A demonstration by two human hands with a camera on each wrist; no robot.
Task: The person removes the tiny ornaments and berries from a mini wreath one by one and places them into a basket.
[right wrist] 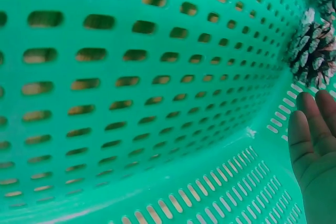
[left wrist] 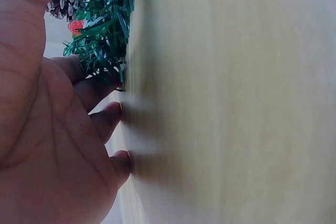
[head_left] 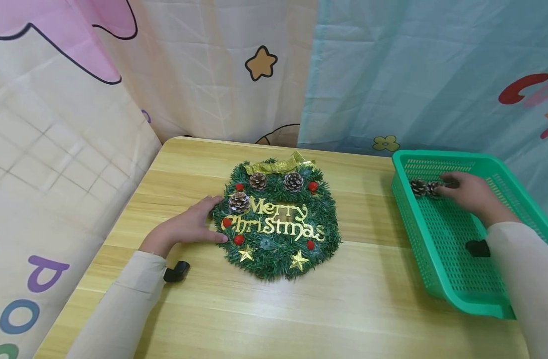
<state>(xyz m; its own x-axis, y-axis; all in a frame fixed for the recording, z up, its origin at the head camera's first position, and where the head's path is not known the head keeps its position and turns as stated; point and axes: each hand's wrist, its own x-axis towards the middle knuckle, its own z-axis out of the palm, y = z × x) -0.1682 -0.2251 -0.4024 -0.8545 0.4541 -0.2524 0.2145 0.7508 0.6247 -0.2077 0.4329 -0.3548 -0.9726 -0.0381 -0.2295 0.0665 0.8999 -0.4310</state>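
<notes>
A round green Christmas wreath (head_left: 274,264) lies on the table, with gold "Merry Christmas" lettering (head_left: 276,224) across it. Pine cones (head_left: 294,182), red berries (head_left: 238,240), gold stars (head_left: 298,260) and a gold ribbon (head_left: 278,166) decorate it. My left hand (head_left: 190,223) touches the wreath's left edge, thumb and fingers spread; its fingertips rest near the tabletop in the left wrist view. Inside the green basket (head_left: 413,244), my right hand (head_left: 473,196) reaches to a pine cone (right wrist: 313,53), fingers fairly straight at its side. Another pine cone (head_left: 417,187) lies beside that one.
The basket stands at the right end of the wooden table (head_left: 345,304), its perforated walls around my right hand. Printed curtains (head_left: 220,75) hang behind and to the left. Black wrist pieces (head_left: 177,271) show at both sleeves.
</notes>
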